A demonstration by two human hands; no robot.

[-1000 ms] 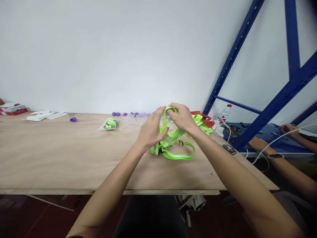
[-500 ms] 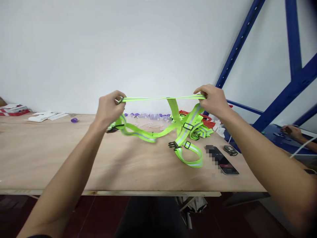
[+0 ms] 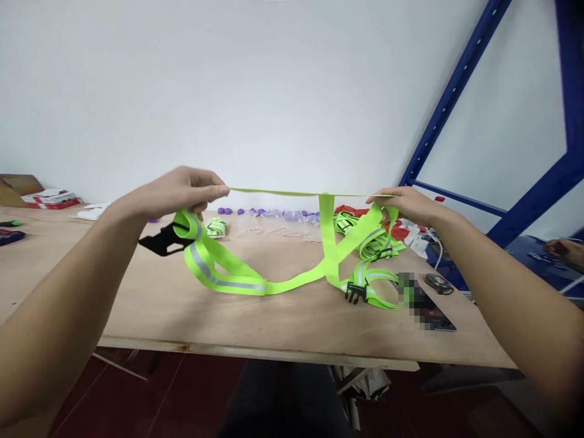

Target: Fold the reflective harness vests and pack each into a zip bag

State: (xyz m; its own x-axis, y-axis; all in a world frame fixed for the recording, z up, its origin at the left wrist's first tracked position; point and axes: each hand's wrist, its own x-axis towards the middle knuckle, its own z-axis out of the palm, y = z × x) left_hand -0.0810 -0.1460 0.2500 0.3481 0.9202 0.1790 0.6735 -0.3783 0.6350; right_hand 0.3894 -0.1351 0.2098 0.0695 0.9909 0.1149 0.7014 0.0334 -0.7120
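A neon-green strap harness point(image 3: 298, 280) with grey reflective stripes is held up over the wooden table. My left hand point(image 3: 187, 190) pinches its upper band at the left, and a black buckle piece point(image 3: 166, 239) hangs below that hand. My right hand point(image 3: 406, 204) grips the band's other end, so the band is stretched nearly level between both hands. Crossing straps hang from it, with a black prong buckle point(image 3: 356, 292) at the lower right, close to the tabletop.
More green straps point(image 3: 376, 240) are heaped at the back right, beside red material. A phone point(image 3: 433, 310) and a round dark object point(image 3: 438, 283) lie at the right. Purple items and clear bags line the back. Another person's hand point(image 3: 566, 250) shows far right.
Both hands have moved apart and slightly down, the left one further out to the left. The band now shows its edge, and the black buckle piece hangs more plainly. The view has shifted left.
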